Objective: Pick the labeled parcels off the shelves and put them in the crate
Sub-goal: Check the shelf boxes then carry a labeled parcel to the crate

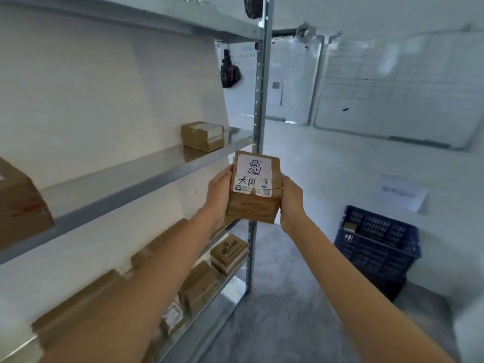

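Both hands hold one parcel (255, 187) up in the air in front of the rack (258, 121) — the left hand (218, 191) clasps its nine-o'clock side, the right hand (289, 199) its three-o'clock side, fingers wrapped round the edges. The parcel is brown card with a white label (252, 176) on top, handwriting on it (I can't read it from here). It sits clear of every shelf. The crate (379, 247), dark blue and slatted, stands on the floor at about four o'clock from the parcel, well apart, against the wall. Another box (203, 136) rests on the middle shelf (125, 179) at eleven o'clock of the held one — more boxes (199, 284) lie on the shelf below, at seven o'clock. Whiteboards (392, 95) lean at the far wall.
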Motion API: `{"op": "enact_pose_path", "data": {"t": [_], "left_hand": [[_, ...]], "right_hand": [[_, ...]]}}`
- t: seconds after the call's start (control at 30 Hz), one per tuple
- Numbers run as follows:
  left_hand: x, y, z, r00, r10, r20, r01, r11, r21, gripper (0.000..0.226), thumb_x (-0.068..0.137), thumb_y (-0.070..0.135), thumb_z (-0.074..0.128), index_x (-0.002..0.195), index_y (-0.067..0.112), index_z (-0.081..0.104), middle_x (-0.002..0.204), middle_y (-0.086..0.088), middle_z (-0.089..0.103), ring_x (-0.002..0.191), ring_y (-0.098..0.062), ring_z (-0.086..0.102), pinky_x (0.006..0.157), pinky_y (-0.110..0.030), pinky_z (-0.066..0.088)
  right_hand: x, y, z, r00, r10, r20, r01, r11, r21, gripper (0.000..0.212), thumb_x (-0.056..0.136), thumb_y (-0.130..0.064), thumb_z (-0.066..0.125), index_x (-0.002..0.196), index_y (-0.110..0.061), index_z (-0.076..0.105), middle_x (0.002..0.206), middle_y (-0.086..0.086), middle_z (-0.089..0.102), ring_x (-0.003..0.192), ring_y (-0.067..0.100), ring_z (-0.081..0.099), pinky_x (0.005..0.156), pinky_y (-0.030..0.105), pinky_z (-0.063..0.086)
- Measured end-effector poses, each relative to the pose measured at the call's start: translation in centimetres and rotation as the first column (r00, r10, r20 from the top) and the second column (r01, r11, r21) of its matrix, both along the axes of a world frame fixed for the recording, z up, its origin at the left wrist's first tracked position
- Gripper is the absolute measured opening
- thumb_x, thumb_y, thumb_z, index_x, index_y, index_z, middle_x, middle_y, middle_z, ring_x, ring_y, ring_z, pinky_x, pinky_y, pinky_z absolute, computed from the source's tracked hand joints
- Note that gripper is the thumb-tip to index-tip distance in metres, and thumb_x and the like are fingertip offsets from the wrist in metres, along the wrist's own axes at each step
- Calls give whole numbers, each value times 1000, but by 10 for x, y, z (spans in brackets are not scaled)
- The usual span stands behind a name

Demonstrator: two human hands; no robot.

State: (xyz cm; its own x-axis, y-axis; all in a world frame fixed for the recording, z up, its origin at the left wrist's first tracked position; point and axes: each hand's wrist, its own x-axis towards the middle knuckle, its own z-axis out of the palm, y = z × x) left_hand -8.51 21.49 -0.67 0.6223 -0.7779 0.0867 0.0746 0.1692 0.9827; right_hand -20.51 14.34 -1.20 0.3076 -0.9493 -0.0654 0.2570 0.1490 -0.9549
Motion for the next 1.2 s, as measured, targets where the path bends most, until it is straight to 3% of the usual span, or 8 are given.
{"op": "enact_pose_path", "data": {"t": [0.23,0.33,0.43,0.5,0.6,0.77,1.03,1.2], "left_hand": [[-75,-97,-49,974,-224,-19,225,963,147,33,98,18,40,109,20,72,97,-10,75,92,-30,72,83,-45,58],[-101,-141,-68,963,-268,-36,270,941,203,36,94,18,39,100,20,74,94,-8,76,92,-29,71,83,-47,58],[-123,-185,-89,955,-280,-97,296,922,250,36,94,23,40,100,15,74,91,-7,76,86,-26,71,65,-31,59],[-135,-213,-99,951,-289,-111,308,915,259,32,94,24,44,99,10,72,87,-5,75,74,-18,68,56,-22,52],[-147,-260,-116,942,-312,-122,333,903,271,29,92,28,48,94,11,71,82,-4,73,69,-16,64,59,-24,46],[-169,-327,-138,914,-382,-138,406,862,302,28,95,30,49,85,16,71,77,-1,74,66,-14,66,59,-26,49],[-203,-408,-184,894,-399,-203,448,794,411,38,98,39,44,100,12,71,86,-7,75,64,-15,65,56,-24,48],[-231,-460,-198,887,-396,-238,462,781,421,36,97,45,48,87,20,71,71,0,73,55,-11,66,55,-23,50]], "right_hand": [[-85,-71,-57,987,-161,-21,162,978,127,31,99,-18,42,80,-18,67,69,-3,72,56,9,65,47,16,50],[-112,-106,-74,971,-234,-48,239,953,188,30,97,-21,45,78,-21,68,73,-2,73,59,12,67,50,20,52],[-131,-143,-93,958,-279,-72,288,927,239,29,96,-22,50,74,-21,69,68,-2,73,58,15,68,54,25,56],[-141,-169,-104,948,-300,-108,318,915,250,25,94,-22,51,79,-19,71,75,1,74,70,20,68,68,33,57],[-153,-210,-120,922,-354,-159,385,882,271,24,94,-25,53,95,-15,74,89,6,76,80,26,70,79,38,58],[-177,-266,-142,885,-442,-144,463,814,351,18,94,-25,59,89,-19,75,82,4,76,67,19,71,61,32,61],[-209,-340,-184,850,-479,-219,527,772,355,25,97,-20,51,101,-18,76,93,9,77,82,24,74,74,38,62],[-238,-392,-204,849,-483,-212,528,767,366,27,98,-16,48,106,-19,74,96,9,77,83,24,73,68,34,61]]}}
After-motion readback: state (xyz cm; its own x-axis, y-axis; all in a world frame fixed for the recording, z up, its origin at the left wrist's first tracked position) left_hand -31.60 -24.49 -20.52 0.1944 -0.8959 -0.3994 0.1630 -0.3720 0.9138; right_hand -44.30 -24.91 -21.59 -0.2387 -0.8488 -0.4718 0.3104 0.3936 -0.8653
